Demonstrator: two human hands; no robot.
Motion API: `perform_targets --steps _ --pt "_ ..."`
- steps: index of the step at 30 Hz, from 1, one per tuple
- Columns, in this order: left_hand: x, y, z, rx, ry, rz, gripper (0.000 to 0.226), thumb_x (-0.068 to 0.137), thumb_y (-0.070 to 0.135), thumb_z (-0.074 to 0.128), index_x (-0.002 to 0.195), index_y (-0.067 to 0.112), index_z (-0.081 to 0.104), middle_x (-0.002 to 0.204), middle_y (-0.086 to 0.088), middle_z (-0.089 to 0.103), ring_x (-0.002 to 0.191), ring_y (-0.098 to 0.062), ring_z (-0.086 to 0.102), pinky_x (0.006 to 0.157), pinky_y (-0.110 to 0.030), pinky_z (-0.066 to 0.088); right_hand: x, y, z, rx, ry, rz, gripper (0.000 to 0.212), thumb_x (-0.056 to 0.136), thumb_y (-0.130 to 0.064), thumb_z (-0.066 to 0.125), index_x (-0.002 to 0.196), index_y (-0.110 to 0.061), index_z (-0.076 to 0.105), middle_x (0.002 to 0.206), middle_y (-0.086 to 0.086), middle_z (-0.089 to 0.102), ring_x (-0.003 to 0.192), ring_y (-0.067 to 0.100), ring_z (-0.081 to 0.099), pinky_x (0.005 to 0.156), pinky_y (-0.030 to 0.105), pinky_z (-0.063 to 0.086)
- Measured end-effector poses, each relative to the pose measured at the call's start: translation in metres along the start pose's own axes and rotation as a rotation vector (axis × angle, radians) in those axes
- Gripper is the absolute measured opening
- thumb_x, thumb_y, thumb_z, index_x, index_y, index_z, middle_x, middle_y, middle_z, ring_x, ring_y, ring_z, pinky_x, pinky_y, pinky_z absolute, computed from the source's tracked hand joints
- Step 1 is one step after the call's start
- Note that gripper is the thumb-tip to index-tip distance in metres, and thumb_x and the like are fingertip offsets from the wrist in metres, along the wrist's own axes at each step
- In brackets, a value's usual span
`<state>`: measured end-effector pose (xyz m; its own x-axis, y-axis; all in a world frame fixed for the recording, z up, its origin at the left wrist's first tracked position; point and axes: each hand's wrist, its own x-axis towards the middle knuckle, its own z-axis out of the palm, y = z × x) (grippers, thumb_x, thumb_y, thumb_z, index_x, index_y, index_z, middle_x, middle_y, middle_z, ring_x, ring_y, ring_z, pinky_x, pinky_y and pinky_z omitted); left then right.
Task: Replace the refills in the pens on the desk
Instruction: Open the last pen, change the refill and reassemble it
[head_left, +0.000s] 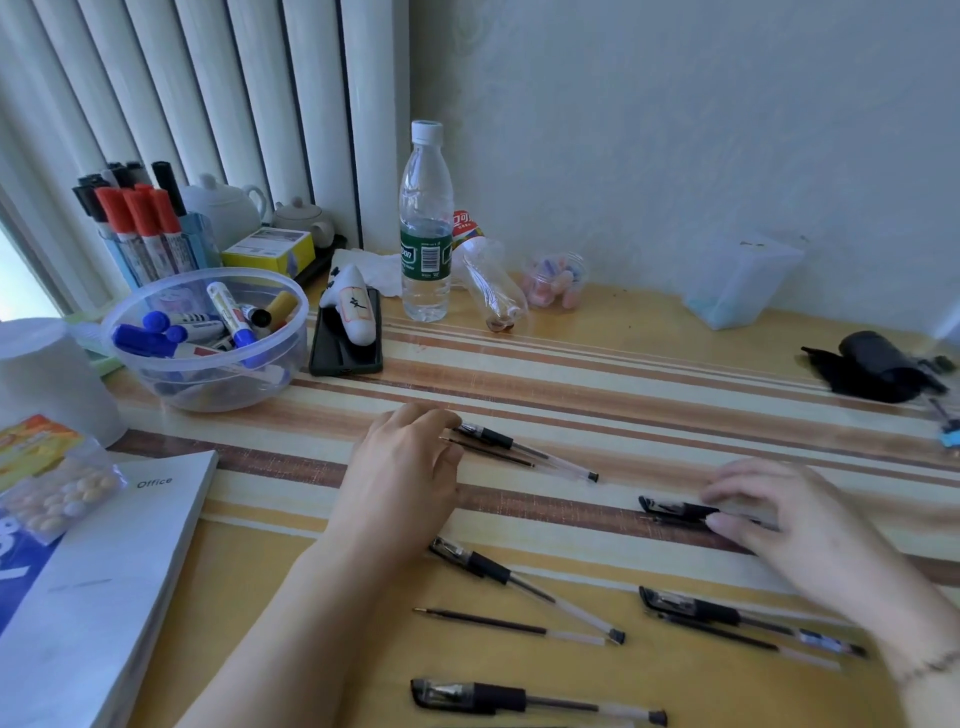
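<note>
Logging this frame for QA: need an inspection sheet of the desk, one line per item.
Surface: striped wooden desk, lit.
Job's things: five gel pens lying flat; loose refills beside some.
Clutter: marker bowl, water bottle, booklet, black pouch.
Grip: left hand fingertips at the far pen; right hand on a pen, blurred.
Cables: nothing seen.
Surroundings: radiator, pale wall.

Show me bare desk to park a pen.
Bare: the strip between the water bottle and the black pouch, below the clear box. Crowded: the front, with pens and both hands, and around the marker bowl.
</note>
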<state>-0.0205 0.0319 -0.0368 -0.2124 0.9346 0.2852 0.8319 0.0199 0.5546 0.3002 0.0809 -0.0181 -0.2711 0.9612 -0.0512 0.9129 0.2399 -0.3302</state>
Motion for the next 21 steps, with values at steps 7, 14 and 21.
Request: perform_targets --steps 7,14,21 --pt "-0.008 0.016 -0.002 0.044 -0.041 0.242 0.032 0.09 0.026 0.06 0.121 0.02 0.062 0.123 0.007 0.06 0.115 -0.015 0.053 0.093 -0.029 0.046 -0.005 -0.002 0.004 -0.007 0.189 -0.046 0.007 0.083 -0.034 0.066 0.082 -0.039 0.061 0.1 -0.028 0.055 0.104 0.007 0.047 0.084 0.03 0.037" --pt "-0.025 0.077 0.008 0.21 -0.091 0.575 0.034 0.087 0.034 0.059 0.118 0.02 0.06 0.118 0.004 0.063 0.109 -0.019 0.058 0.094 -0.037 0.048 -0.019 -0.038 0.006 0.07 0.248 -0.231 0.004 0.085 -0.04 0.061 0.089 -0.04 0.06 0.074 -0.029 0.062 0.063 -0.008 0.057 0.049 0.01 0.033" --pt "-0.03 0.096 0.034 0.203 -0.108 0.594 0.009 0.095 0.018 0.047 0.099 0.021 0.055 0.085 0.003 0.05 0.074 -0.02 0.044 0.069 -0.036 0.044 -0.022 -0.045 0.007 0.24 0.22 -0.391 0.022 0.089 -0.043 0.047 0.102 -0.038 0.065 0.082 -0.017 0.071 0.076 0.009 0.066 0.062 0.034 0.054"
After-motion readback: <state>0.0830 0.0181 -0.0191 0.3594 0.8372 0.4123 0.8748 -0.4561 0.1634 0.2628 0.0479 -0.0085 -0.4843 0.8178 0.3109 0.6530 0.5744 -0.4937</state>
